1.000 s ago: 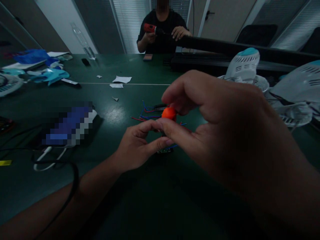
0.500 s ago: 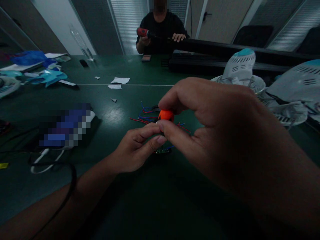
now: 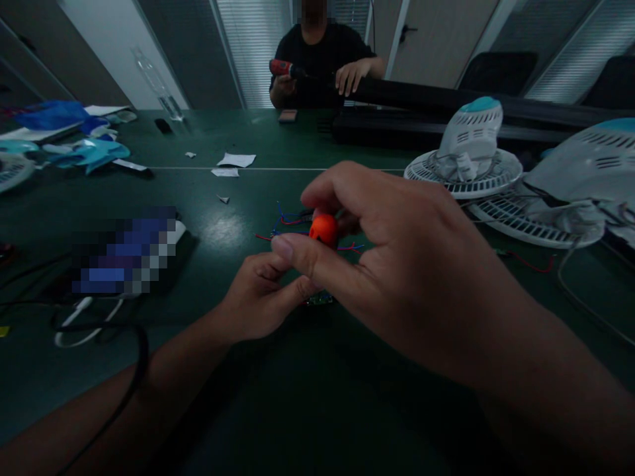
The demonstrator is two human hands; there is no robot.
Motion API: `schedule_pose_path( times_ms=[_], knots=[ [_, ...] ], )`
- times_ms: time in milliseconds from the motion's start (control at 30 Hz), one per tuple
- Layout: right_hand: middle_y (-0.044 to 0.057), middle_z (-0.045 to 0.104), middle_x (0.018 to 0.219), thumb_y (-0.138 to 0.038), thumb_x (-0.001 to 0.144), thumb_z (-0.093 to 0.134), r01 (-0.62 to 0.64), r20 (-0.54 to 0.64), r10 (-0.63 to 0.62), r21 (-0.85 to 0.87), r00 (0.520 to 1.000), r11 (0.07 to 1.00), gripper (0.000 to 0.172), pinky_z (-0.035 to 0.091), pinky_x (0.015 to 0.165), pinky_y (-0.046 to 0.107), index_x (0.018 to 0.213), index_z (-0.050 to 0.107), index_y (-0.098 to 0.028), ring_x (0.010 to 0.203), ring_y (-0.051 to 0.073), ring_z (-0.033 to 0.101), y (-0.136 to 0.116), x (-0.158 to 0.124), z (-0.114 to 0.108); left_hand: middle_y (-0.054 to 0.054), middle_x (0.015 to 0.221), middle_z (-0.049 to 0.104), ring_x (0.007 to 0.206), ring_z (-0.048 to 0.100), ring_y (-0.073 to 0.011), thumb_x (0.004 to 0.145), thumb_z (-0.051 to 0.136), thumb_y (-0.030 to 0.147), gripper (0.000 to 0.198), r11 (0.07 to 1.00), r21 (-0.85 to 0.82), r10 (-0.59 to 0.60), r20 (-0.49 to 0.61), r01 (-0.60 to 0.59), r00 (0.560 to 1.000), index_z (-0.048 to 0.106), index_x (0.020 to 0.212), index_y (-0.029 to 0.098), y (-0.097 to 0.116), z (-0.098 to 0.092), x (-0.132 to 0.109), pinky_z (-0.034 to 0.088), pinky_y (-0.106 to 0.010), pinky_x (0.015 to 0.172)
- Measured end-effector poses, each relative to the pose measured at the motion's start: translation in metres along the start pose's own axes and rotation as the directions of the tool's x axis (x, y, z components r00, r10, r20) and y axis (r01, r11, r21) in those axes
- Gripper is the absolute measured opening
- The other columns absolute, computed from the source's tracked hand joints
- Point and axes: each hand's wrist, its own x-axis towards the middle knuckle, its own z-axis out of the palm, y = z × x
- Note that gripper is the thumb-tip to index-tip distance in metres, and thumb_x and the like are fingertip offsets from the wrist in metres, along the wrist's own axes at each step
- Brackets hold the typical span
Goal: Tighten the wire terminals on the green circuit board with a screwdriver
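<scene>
My right hand (image 3: 391,258) is curled round an orange-and-black screwdriver (image 3: 324,228), seen from the round end of its handle. The thumb lies along its near side, the index finger arches over the far side, and the shaft and tip are hidden. Just below and to the left, my left hand (image 3: 268,297) is closed, thumb and fingers pinched together; whatever they hold is covered by the right thumb. Red and blue wires (image 3: 353,248) stick out on both sides of the hands. A small green circuit board (image 3: 319,301) lies on the table under my left fingertips.
White fan parts with grilles (image 3: 466,175) stand at the right, a loose cable near them. A blurred-out device (image 3: 129,251) with cables is at the left. Paper scraps (image 3: 237,160) and a clear bottle (image 3: 159,86) lie beyond. Across the green table a person holds a red power tool (image 3: 281,67).
My right thumb has slid left across my left fingertips, and the index finger has shifted left and lifted off the orange handle. My left hand stays nearly still. The person opposite moved a hand slightly.
</scene>
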Motion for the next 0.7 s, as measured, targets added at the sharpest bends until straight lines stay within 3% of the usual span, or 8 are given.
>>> schedule_pose_path(
  times_ms=[233, 333, 433, 533, 700],
  knots=[
    [0.004, 0.068, 0.091, -0.043, 0.085, 0.07, -0.038, -0.079, 0.031, -0.084, 0.996, 0.996, 0.03, 0.041, 0.06, 0.038, 0.1, 0.063, -0.019, 0.077, 0.022, 0.062, -0.0005, 0.0002, 0.0018, 0.0, 0.069, 0.074, 0.057, 0.065, -0.0124, 0.082, 0.067, 0.015, 0.006, 0.998, 0.048, -0.027, -0.059, 0.03, 0.998, 0.069, 0.076, 0.016, -0.0003, 0.0012, 0.0022, 0.05, -0.019, 0.052],
    [0.004, 0.07, 0.089, -0.04, 0.087, 0.066, -0.073, -0.073, 0.065, -0.107, 0.995, 0.992, 0.02, 0.041, 0.057, 0.038, 0.098, 0.064, -0.024, 0.074, 0.023, 0.063, -0.0018, -0.0001, 0.0003, -0.002, 0.082, 0.079, 0.071, 0.071, -0.0158, 0.082, 0.07, 0.017, 0.002, 0.998, 0.023, -0.05, -0.045, 0.051, 0.998, 0.071, 0.083, 0.017, -0.0011, 0.0024, 0.0013, 0.056, -0.023, 0.066],
    [0.003, 0.07, 0.086, -0.033, 0.089, 0.062, -0.076, -0.076, 0.067, -0.133, 0.995, 0.988, 0.007, 0.041, 0.057, 0.038, 0.091, 0.065, -0.027, 0.072, 0.023, 0.063, -0.0032, 0.0005, -0.001, -0.005, 0.103, 0.079, 0.092, 0.073, -0.0202, 0.083, 0.074, 0.022, 0.014, 0.994, -0.03, -0.11, -0.026, 0.109, 0.994, 0.073, 0.096, 0.018, -0.0022, 0.0051, -0.0011, 0.057, -0.029, 0.084],
    [0.003, 0.07, 0.083, -0.03, 0.089, 0.061, -0.076, -0.063, 0.068, -0.144, 0.996, 0.987, 0.005, 0.041, 0.057, 0.038, 0.086, 0.065, -0.029, 0.071, 0.022, 0.063, -0.0037, 0.0012, -0.0019, -0.005, 0.101, 0.079, 0.093, 0.073, -0.0204, 0.082, 0.075, 0.025, 0.019, 0.983, -0.101, -0.158, -0.043, 0.153, 0.987, 0.073, 0.099, 0.017, -0.0037, 0.0081, -0.0032, 0.056, -0.031, 0.086],
    [0.003, 0.07, 0.081, -0.026, 0.088, 0.058, -0.037, -0.046, 0.031, -0.125, 0.998, 0.991, 0.012, 0.043, 0.054, 0.039, 0.083, 0.068, -0.028, 0.068, 0.022, 0.062, -0.0027, 0.0002, -0.0039, -0.002, 0.1, 0.078, 0.094, 0.072, -0.0185, 0.08, 0.078, 0.024, 0.019, 0.977, -0.177, -0.13, -0.053, 0.119, 0.99, 0.073, 0.098, 0.021, -0.0064, 0.0092, -0.0031, 0.055, -0.029, 0.09]
  ],
)
